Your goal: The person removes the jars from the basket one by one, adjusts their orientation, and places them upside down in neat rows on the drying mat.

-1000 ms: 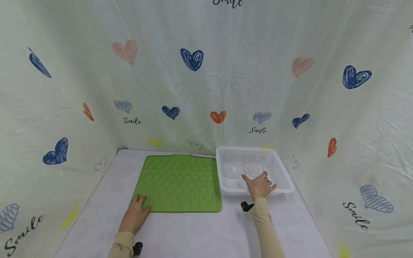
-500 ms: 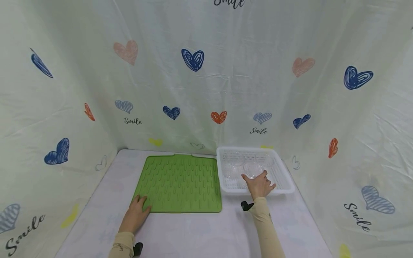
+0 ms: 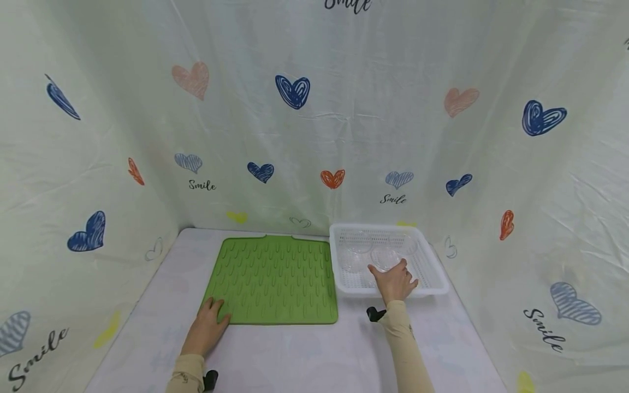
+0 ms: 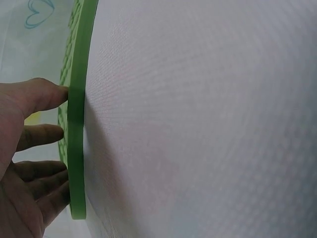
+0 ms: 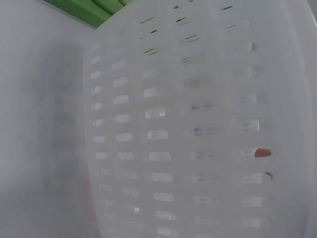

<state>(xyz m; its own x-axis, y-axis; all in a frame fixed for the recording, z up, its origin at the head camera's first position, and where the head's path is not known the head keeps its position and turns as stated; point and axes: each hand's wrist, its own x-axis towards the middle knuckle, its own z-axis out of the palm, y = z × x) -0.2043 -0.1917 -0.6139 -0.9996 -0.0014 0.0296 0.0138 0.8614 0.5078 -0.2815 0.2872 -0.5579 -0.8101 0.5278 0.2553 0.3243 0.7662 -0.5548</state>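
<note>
My left hand [image 3: 206,325] rests its fingers on the front left corner of a green silicone drying mat [image 3: 275,278] with raised ridges. In the left wrist view the thumb and fingers [image 4: 44,134] touch the ridged face, beside the mat's thick edge [image 4: 77,124]. Over the front of a white perforated plastic basket [image 3: 434,267] is my right hand [image 3: 395,281], its thumb and fingers spread apart. Several clear round dishes [image 3: 385,257] lie inside the basket, close to the right fingertips. Through the slots of the basket wall [image 5: 178,144], a bit of finger [image 5: 262,152] shows.
A white cloth [image 3: 295,355] covers the table under the mat and basket. Behind and at both sides hangs a pale curtain [image 3: 314,131] printed with hearts. The basket stands at the back right, against the mat's right side.
</note>
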